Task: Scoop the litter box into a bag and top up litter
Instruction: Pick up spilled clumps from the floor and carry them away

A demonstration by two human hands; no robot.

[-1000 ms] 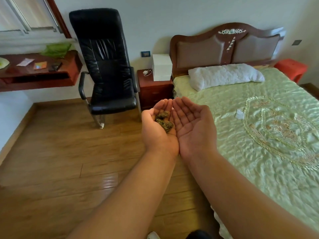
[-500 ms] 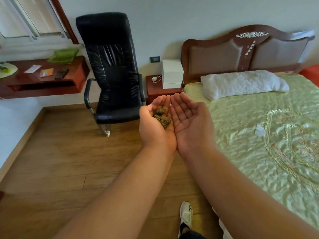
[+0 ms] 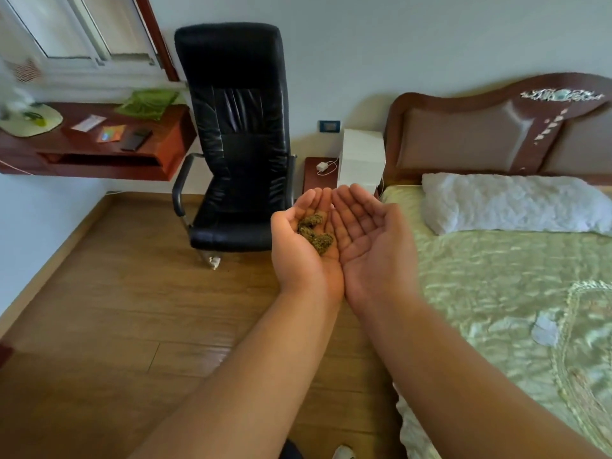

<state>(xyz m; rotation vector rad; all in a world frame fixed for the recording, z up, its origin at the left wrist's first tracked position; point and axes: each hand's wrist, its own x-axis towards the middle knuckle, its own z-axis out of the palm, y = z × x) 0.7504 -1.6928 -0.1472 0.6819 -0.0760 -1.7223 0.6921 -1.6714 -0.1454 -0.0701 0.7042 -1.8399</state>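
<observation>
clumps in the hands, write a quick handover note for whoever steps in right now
Left hand: palm up, cupped, carrying two brownish clumps.
Right hand: palm up, open, nothing in it, its edge against the left hand.
Where: both hands are held out above the wood floor, between the black chair and the bed.
Done: clumps gathered into the hand.
Left: no bag, litter box or litter supply is in view; find them, drop the clumps in the bag, then top up the litter.
</observation>
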